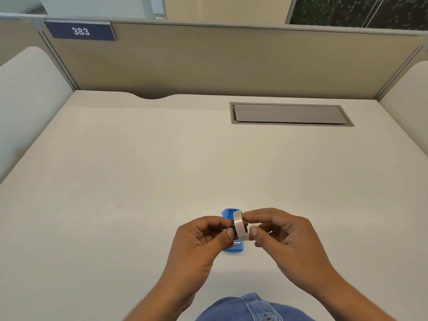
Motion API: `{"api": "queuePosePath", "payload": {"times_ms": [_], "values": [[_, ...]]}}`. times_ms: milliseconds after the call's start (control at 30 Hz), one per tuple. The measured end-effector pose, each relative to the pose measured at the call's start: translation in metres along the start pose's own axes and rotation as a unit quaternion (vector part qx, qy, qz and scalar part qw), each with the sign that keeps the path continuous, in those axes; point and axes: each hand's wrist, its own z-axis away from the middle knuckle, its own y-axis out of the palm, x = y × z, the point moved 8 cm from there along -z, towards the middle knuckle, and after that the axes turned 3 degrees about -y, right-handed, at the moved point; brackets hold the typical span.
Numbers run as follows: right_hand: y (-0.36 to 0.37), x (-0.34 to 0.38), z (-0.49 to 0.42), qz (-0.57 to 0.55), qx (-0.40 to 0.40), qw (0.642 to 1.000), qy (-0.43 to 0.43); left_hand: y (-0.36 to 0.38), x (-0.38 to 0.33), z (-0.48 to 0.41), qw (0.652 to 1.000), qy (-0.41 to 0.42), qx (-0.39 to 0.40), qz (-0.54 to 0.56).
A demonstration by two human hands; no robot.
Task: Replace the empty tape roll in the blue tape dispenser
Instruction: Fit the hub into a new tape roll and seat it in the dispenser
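1. My left hand (203,239) and right hand (278,232) both pinch a smooth whitish tape roll (240,225), held on edge above the desk; my left fingertips grip a dark hub at its centre.
2. The glossy blue dispenser (228,214) sits on the desk right behind and under my hands.
3. The desk (139,170) is matte cream, with a grey rectangular flap (287,114) far right.
4. Beige fabric partitions enclose it; a blue plate (80,31) reads 383.

Single head-worn wide-angle view, looking forward and steeply down over a pale desk (115,181) toward the rear partition (231,61), with both hands close below centre, a denim garment (250,309) at the bottom edge, and strong bowing at the frame borders.
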Motion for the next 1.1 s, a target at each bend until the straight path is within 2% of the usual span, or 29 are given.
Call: {"api": "queuePosePath", "payload": {"times_ms": [500,833,1100], "values": [[0.000,-0.016,-0.001,0.041,-0.015,0.999,0.028,-0.001,0.011,-0.005,0.999,0.002,-0.030,-0.045],[0.005,-0.041,-0.012,0.059,-0.016,0.997,0.051,-0.010,0.016,-0.022,0.976,0.055,-0.080,-0.194],[0.010,-0.071,-0.030,0.099,-0.015,0.992,0.071,-0.010,0.029,-0.046,0.962,0.032,-0.092,-0.254]]}}
